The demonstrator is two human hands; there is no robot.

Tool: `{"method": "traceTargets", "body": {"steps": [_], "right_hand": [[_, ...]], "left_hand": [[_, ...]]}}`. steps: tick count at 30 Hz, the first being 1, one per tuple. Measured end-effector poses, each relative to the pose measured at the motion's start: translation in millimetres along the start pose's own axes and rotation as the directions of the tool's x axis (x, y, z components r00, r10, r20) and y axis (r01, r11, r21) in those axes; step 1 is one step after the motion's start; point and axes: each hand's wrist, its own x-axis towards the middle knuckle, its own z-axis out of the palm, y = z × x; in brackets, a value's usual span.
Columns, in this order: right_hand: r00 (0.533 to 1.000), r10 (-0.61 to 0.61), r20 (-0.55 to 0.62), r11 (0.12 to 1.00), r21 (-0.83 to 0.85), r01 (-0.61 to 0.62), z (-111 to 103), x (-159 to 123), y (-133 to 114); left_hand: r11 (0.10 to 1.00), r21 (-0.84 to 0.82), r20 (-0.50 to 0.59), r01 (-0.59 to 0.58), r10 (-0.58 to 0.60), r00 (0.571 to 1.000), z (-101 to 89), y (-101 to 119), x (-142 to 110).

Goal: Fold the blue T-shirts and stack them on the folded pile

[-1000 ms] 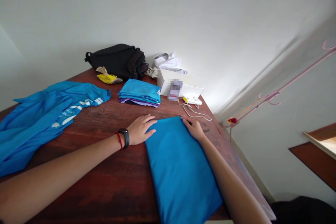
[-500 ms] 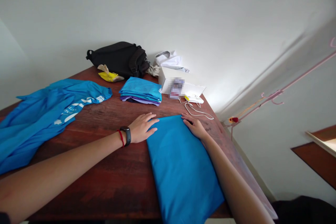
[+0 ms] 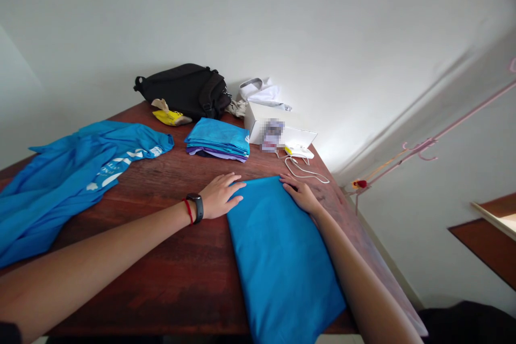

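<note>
A blue garment [image 3: 282,252], folded into a long strip, lies flat in front of me and reaches over the table's near edge. My left hand [image 3: 220,196] rests at its far left corner, fingers spread, fingertips touching the cloth. At the far right corner, my right hand [image 3: 300,193] lies on the edge with its fingers stretched out. Behind them sits a stack of folded clothes [image 3: 217,138], blue on top and purple below. To the left a loose blue shirt [image 3: 80,172] with white print is spread unevenly.
Against the wall stand a black backpack [image 3: 181,88], a yellow packet [image 3: 169,117], white cloth [image 3: 262,91] and a white box [image 3: 260,118]. A white cable [image 3: 306,173] curls on the wooden table [image 3: 173,279]. A pink hanging rack [image 3: 463,118] is at the right.
Both hands stay in the same places on the blue garment. The whole view has shifted very slightly.
</note>
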Motion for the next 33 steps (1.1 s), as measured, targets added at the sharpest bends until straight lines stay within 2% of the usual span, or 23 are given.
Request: {"method": "traceTargets", "body": {"steps": [17,33], "right_hand": [[0.999,-0.014,-0.032,1.000,0.012,0.015,-0.8,1.1,-3.6],[0.994,-0.049,-0.093,0.997,0.061,0.055,3.1,2.5,7.5]], "left_hand": [[0.999,0.036,0.054,-0.002,0.000,0.999,-6.4,3.7,1.4],[0.995,0.096,0.087,-0.020,0.011,0.996,-6.5,0.7,2.2]]}}
